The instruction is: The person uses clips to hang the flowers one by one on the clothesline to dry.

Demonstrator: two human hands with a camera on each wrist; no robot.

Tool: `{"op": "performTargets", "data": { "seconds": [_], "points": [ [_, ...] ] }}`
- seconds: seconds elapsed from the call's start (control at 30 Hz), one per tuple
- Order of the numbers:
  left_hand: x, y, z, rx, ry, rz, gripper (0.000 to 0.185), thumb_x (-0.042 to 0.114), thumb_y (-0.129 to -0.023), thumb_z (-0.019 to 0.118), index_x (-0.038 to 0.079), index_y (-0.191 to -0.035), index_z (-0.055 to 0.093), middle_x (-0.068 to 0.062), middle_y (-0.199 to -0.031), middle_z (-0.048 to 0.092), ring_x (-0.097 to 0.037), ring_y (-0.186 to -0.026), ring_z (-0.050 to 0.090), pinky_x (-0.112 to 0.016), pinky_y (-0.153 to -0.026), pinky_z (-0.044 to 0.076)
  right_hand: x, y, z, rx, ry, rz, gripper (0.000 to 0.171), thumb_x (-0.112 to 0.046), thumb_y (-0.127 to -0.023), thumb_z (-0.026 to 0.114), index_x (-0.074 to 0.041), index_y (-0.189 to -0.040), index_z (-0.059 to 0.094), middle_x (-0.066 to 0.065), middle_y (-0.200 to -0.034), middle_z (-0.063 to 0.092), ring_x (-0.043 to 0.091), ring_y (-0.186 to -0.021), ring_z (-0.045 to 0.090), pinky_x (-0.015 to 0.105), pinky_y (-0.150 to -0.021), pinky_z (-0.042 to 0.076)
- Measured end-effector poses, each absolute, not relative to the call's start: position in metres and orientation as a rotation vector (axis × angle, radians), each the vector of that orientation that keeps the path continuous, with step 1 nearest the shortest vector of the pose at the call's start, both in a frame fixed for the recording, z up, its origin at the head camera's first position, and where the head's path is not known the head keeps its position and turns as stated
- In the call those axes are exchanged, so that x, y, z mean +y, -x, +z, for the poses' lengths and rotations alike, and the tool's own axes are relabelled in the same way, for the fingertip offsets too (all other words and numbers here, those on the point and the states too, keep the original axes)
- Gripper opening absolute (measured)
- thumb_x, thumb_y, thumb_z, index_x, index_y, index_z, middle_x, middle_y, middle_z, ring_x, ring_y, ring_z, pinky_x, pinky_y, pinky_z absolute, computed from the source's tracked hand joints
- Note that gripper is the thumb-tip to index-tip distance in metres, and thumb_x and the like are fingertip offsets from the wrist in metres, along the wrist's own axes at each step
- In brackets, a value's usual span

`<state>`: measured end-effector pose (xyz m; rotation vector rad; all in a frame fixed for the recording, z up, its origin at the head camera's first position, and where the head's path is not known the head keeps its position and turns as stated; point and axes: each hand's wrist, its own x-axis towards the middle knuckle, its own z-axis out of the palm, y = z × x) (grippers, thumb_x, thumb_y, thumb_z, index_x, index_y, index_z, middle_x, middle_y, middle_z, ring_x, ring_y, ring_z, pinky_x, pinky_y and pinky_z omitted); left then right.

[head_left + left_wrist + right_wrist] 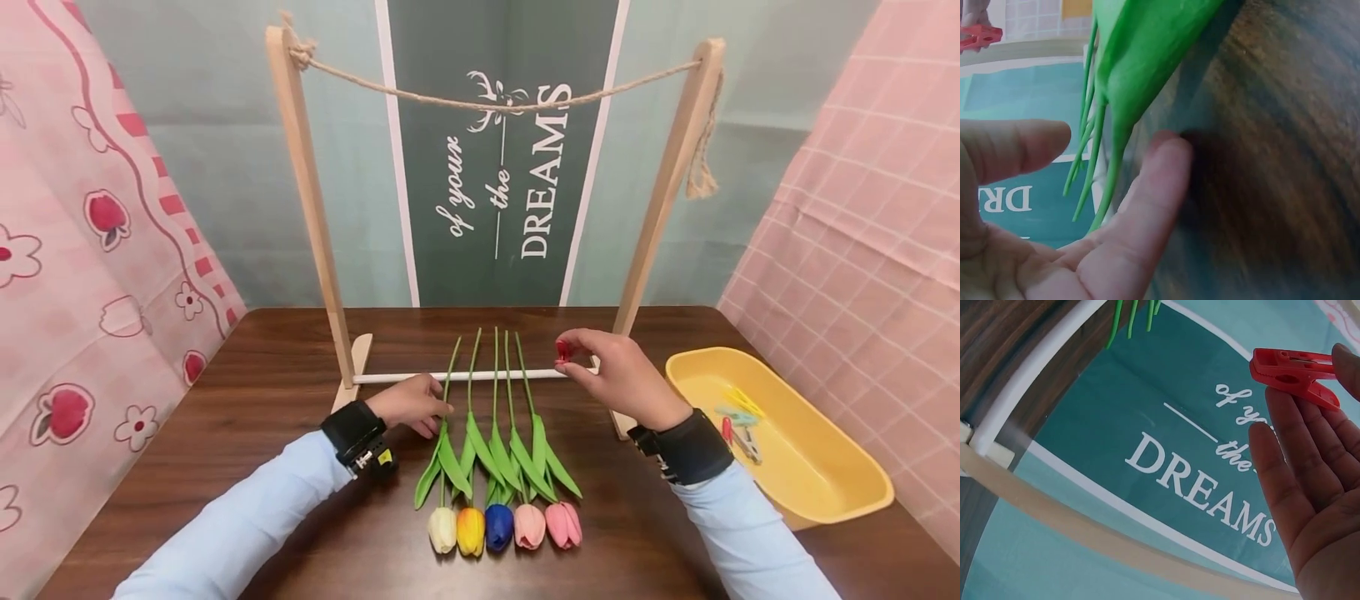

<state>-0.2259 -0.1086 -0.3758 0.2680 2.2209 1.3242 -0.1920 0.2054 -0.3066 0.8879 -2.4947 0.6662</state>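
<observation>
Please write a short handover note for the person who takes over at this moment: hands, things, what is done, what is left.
Right hand: grip pinches a red plastic clothespin.
Left hand: open, fingers at the stem of the white artificial tulip.
Five tulips lie in a row on the brown wooden table.
Jute rope on the wooden frame: nothing hung yet.
More pins wait in the yellow plastic tray.

I see a red clothespin [562,351] and five green-stemmed tulips with cream [442,529], yellow-orange [470,532], blue [498,527], light pink [529,526] and deeper pink [563,524] heads on the dark brown woodgrain tabletop [247,392]. At its right edge sits a yellow tray [817,475].
</observation>
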Motion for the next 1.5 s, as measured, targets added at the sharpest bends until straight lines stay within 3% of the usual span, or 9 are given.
{"op": "performTargets", "data": {
  "seconds": [0.2,0.4,0.63,0.83,1.2,1.33,1.5],
  "points": [
    [-0.102,0.227,-0.381,2.16,-0.224,1.325,0.015,-0.001,-0.092,0.06,-0.002,-0.094,0.046,-0.017,-0.079,0.062,-0.021,-0.061,0.065,-0.037,-0.062,0.059,0.206,0.19,-0.313,-2.472,-0.895,0.706,0.028,-0.01,-0.079,0.082,-0.008,-0.103,0.067,-0.002,-0.09,0.066,0.016,-0.081,0.068,0.04,-0.074,0.057],
    [-0.1,0.225,-0.385,2.135,-0.237,1.361,0.018,-0.012,-0.09,0.054,0.0,-0.081,0.045,-0.014,-0.075,0.061,-0.02,-0.061,0.064,-0.038,-0.063,0.059,0.206,0.19,-0.315,-2.477,-0.892,0.715,0.03,-0.01,-0.078,0.082,-0.007,-0.103,0.067,0.0,-0.09,0.066,0.018,-0.083,0.068,0.04,-0.076,0.058],
    [-0.108,0.22,-0.38,2.141,-0.25,1.425,0.008,-0.015,-0.089,0.052,-0.008,-0.091,0.048,-0.012,-0.072,0.057,-0.018,-0.057,0.06,-0.037,-0.063,0.059,0.201,0.191,-0.312,-2.473,-0.903,0.735,0.031,-0.009,-0.078,0.083,-0.006,-0.104,0.067,0.001,-0.09,0.067,0.02,-0.083,0.069,0.04,-0.076,0.058],
    [-0.122,0.216,-0.368,2.12,-0.297,1.54,0.018,-0.015,-0.087,0.051,-0.014,-0.104,0.044,-0.014,-0.081,0.057,-0.02,-0.06,0.06,-0.037,-0.063,0.059,0.195,0.192,-0.307,-2.455,-0.925,0.737,0.032,-0.009,-0.078,0.082,-0.007,-0.105,0.067,0.0,-0.09,0.068,0.017,-0.083,0.068,0.039,-0.076,0.058],
    [-0.14,0.203,-0.335,2.167,-0.467,1.657,0.018,-0.012,-0.09,0.045,-0.011,-0.108,0.042,-0.016,-0.082,0.058,-0.023,-0.065,0.063,-0.046,-0.069,0.058,0.184,0.194,-0.282,-2.324,-0.972,0.729,0.034,-0.004,-0.076,0.082,-0.005,-0.106,0.066,0.0,-0.091,0.069,0.012,-0.078,0.062,0.029,-0.06,0.049],
    [-0.144,0.197,-0.319,2.272,-0.494,1.65,0.016,-0.011,-0.092,0.048,-0.009,-0.108,0.044,-0.016,-0.083,0.059,-0.025,-0.068,0.063,-0.047,-0.069,0.058,0.177,0.197,-0.27,-2.253,-1.009,0.754,0.036,-0.002,-0.076,0.082,-0.003,-0.107,0.065,0.001,-0.091,0.07,0.015,-0.079,0.064,0.02,-0.062,0.047],
    [-0.151,0.189,-0.3,2.36,-0.504,1.647,0.016,-0.008,-0.092,0.053,-0.006,-0.105,0.045,-0.015,-0.083,0.06,-0.023,-0.068,0.063,-0.039,-0.064,0.058,0.167,0.203,-0.257,-2.158,-1.042,0.799,0.035,-0.002,-0.075,0.082,-0.002,-0.106,0.065,0.002,-0.089,0.07,0.014,-0.081,0.065,0.012,-0.067,0.049]
  ]
}}
